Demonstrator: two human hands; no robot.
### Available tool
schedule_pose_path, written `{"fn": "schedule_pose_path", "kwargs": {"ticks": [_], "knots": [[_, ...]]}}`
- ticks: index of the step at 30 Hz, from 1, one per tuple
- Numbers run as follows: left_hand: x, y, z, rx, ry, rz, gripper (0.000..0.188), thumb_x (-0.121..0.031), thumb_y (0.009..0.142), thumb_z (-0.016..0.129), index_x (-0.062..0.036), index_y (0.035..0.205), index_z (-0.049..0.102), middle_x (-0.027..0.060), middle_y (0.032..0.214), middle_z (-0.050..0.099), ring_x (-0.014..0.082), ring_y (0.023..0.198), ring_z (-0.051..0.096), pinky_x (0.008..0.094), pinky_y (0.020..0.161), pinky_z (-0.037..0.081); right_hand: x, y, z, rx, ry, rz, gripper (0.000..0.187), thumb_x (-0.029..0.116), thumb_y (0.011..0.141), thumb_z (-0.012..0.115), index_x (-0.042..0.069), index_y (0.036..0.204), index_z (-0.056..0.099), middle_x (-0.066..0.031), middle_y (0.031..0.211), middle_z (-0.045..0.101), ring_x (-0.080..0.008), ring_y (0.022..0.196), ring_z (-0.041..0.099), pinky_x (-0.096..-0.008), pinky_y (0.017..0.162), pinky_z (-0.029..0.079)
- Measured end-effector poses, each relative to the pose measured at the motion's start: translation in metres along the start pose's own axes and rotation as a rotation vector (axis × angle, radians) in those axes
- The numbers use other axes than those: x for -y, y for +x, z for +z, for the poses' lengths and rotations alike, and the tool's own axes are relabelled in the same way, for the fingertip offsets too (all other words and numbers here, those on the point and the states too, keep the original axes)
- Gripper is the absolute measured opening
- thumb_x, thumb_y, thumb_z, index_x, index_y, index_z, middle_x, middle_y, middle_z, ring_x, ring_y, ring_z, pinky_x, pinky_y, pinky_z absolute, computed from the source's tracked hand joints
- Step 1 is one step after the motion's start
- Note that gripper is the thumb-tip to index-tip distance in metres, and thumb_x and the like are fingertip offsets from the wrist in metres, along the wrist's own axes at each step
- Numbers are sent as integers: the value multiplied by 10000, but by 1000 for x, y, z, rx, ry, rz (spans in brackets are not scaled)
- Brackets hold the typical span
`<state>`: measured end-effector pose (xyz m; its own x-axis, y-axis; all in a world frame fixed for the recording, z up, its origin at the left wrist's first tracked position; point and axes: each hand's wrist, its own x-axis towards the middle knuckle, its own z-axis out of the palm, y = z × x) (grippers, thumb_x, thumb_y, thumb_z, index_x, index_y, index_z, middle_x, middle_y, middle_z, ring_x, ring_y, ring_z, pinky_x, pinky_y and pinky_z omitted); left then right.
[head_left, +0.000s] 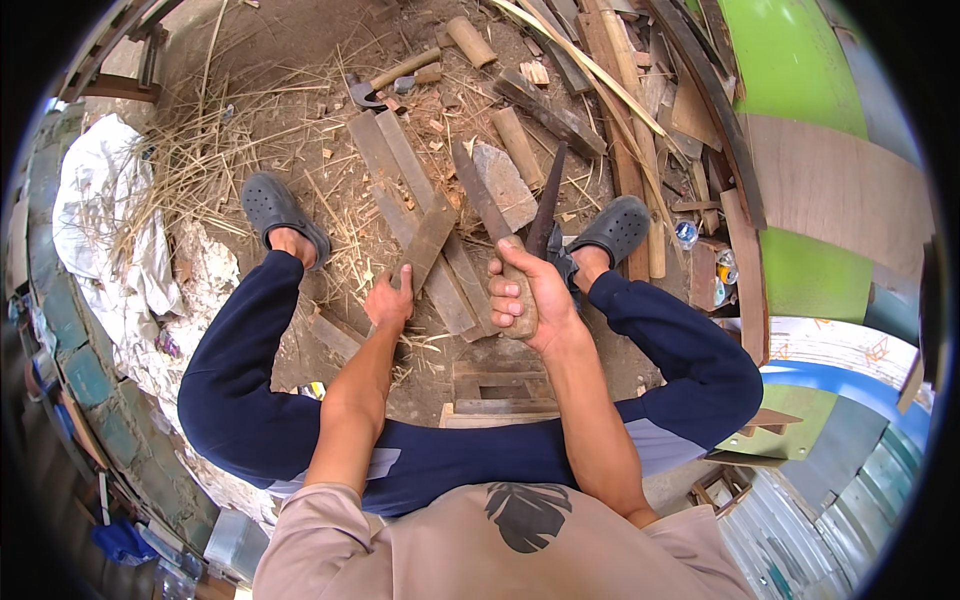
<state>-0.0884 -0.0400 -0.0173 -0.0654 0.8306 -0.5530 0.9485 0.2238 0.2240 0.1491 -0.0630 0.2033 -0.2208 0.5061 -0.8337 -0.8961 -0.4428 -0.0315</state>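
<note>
Printed T-shirt (440, 545) nearest, machete (478, 192) in my right hand (543, 297)

My right hand is closed around the thick wooden handle (521, 322), so the blade points away from me, presumably to keep it clear of my legs (240, 370). My left hand (388, 302) is partly curled at the near end of a short wood block (432, 238); its thumb touches the wood, but the other fingers are too hidden to tell how tightly it grips. I take that hold as steadying the block, which slants across two long boards (405, 155) on the dirt floor (270, 40). Just right of the machete lies a concrete chunk (505, 188), then a dark tapered blade (546, 205) near my right clog (613, 232). My left clog (282, 215) is planted well apart from it, likely leaving room for the wood between. Farther out are a hammer (403, 70), scattered straw (200, 180) and a white cloth (105, 215).
</note>
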Motion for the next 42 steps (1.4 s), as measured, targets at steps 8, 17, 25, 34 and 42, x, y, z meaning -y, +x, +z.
{"fn": "schedule_pose_path", "kwargs": {"ticks": [8, 17, 25, 34, 42], "knots": [[-1, 2, -6, 107, -52, -2, 845, -745, 925, 337, -52, 1328, 604, 268, 1163, 669, 418, 1118, 632, 487, 985, 469, -22, 35, -9, -244, -531, 30, 271, 319, 950, 652, 112, 936, 478, 41, 612, 445, -96, 473, 436, -281, 436, 392], [-17, -7, -9, -40, -91, 115, 736, -553, 984, 444, 22, 1443, 414, 278, 1463, 437, 417, 1347, 432, 506, 1112, 347, -11, -53, -1, -88, -229, -155, 258, 317, 962, 642, 109, 932, 492, 27, 600, 459, -97, 427, 440, -283, 420, 403], [-129, 12, -34, -280, 113, 777, 749, -395, 923, 587, 31, 1485, 334, 234, 1597, 237, 386, 1462, 263, 510, 1186, 222, -20, -132, -51, -263, -542, -487, 311, 300, 956, 664, 24, 1064, 570, 26, 651, 452, -69, 490, 451, -248, 416, 398], [-165, -9, -16, -223, 161, 513, 616, -372, 893, 641, -13, 1379, 519, 200, 1574, 315, 371, 1462, 278, 513, 1180, 241, -23, -101, -69, -325, -485, -444, 311, 294, 953, 660, 15, 1064, 579, 13, 630, 479, -83, 471, 447, -264, 424, 398], [-121, -31, -12, -310, -172, 751, 561, -449, 859, 702, -41, 1233, 612, 172, 1367, 529, 377, 1273, 476, 500, 1093, 337, -30, -90, -69, -322, -619, -461, 343, 328, 937, 676, 7, 1006, 580, -4, 610, 510, -99, 462, 486, -278, 434, 404]]}}
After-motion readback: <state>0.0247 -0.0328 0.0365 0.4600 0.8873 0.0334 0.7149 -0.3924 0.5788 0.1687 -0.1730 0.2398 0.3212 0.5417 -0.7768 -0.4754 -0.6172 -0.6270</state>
